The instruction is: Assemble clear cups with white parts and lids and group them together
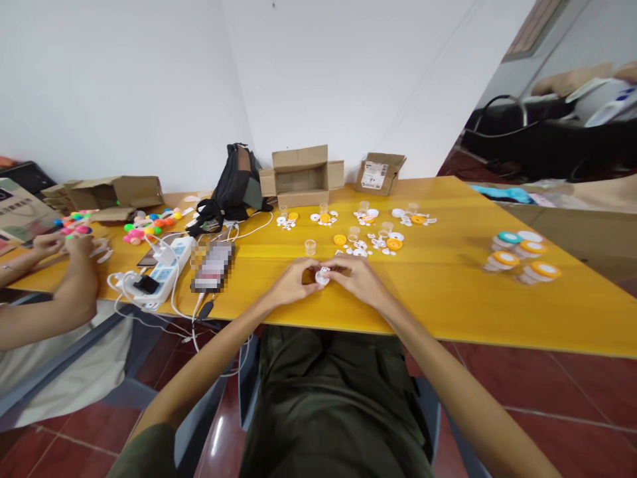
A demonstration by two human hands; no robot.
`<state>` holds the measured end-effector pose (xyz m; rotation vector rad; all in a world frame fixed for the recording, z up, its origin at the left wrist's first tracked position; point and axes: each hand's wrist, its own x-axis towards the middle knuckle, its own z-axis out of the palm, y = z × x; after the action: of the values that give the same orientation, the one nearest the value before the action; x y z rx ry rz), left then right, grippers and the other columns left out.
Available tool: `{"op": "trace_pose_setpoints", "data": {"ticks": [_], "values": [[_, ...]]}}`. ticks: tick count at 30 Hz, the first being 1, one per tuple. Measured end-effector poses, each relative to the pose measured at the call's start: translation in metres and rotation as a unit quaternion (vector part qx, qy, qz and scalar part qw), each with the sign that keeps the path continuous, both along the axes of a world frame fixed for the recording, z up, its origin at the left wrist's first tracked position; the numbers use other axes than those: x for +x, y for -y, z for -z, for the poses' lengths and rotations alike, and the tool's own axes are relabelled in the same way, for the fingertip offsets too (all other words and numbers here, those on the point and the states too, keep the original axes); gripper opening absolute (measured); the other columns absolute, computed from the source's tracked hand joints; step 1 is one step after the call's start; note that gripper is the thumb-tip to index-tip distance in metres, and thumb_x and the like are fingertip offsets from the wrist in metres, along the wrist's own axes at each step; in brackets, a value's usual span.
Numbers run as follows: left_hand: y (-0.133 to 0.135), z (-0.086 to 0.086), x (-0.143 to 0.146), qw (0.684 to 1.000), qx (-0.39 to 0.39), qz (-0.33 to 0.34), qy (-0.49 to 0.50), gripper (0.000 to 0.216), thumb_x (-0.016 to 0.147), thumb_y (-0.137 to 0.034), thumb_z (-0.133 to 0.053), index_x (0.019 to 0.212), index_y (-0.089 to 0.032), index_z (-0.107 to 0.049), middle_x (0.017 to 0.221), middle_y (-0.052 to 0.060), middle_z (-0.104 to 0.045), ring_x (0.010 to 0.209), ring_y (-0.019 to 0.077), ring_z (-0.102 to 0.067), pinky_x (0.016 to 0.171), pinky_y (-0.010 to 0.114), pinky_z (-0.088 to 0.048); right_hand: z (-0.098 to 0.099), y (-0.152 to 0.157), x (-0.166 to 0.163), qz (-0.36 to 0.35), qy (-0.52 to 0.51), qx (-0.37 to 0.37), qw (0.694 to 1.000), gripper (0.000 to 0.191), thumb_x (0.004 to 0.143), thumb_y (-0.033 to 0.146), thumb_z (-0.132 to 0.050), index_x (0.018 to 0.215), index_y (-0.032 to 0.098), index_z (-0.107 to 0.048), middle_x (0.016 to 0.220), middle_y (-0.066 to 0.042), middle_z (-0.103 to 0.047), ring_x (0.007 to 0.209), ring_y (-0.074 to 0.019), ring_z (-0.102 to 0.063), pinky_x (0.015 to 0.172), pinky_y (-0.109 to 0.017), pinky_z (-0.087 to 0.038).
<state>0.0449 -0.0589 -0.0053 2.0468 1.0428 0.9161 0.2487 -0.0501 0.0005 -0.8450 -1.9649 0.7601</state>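
Near the front edge of the table, my left hand (295, 281) and my right hand (354, 277) meet around a small white round plastic part (322, 276). Fingers of both hands are closed on it, and dark marks show on its upper side. Just beyond my hands stands a clear plastic cup (310, 247). An orange lid (340, 239) lies to the right of that cup. Small white pieces (359, 249) are scattered close by, beside another clear cup (353, 233).
Further groups of cups, orange lids (394, 244) and white pieces lie behind. Lidded jars (541, 271) stand at right. Cardboard boxes (301, 198) and a backpack (237, 182) line the wall. Left are a phone (213, 265), a power strip (169, 269) with cables, and another person's arm (74, 285).
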Motion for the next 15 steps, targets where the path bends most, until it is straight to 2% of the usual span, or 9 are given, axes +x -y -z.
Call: {"op": "trace_pose_setpoints", "data": {"ticks": [8,15], "values": [[0.0008,-0.0009,0.0007,1.000,-0.002,-0.001,-0.005,0.023,0.077,-0.024,-0.079,0.098,-0.019,-0.071,0.103,0.005,-0.074,0.096,0.0234,-0.067,0.097,0.038,-0.050,-0.0006,0.0052,0.0048,-0.021,0.029,0.029,0.999,0.020,0.094,0.030,-0.063,0.096,0.028,-0.083,0.098,-0.006,-0.081,0.088,-0.0244,-0.074,0.086,-0.039,-0.058],[-0.0005,-0.0029,0.0010,0.999,0.019,0.011,-0.042,0.020,0.075,-0.029,-0.083,0.086,-0.020,-0.069,0.094,0.004,-0.072,0.097,0.0251,-0.063,0.096,0.039,-0.047,-0.0027,0.0058,0.0062,-0.045,0.068,0.070,0.994,0.025,0.097,0.026,-0.057,0.102,0.029,-0.082,0.099,-0.007,-0.080,0.090,-0.0236,-0.074,0.084,-0.038,-0.058]]}}
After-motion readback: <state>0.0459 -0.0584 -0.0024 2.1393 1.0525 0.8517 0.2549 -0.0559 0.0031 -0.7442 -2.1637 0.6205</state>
